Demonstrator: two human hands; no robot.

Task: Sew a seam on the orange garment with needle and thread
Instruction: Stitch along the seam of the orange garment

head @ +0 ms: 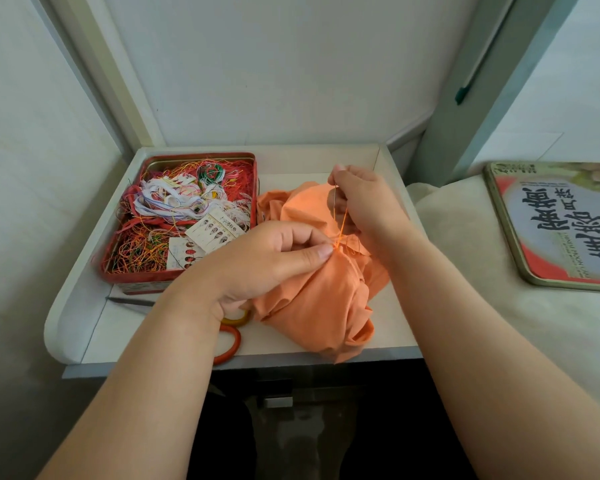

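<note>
The orange garment (321,299) lies bunched on the white tray-like table top (388,188). My left hand (264,261) pinches a fold of the cloth between thumb and fingers at the seam. My right hand (364,199) is above and behind the garment, fingers closed on a thin needle (335,195). An orange thread (342,225) runs taut from the needle down to the pinched spot by my left thumb.
An open red tin (146,277) full of tangled coloured threads and needle cards stands at the table's left. Orange-handled scissors (227,341) lie at the front edge under my left wrist. The tin's lid (555,230) rests on a cloth-covered surface to the right.
</note>
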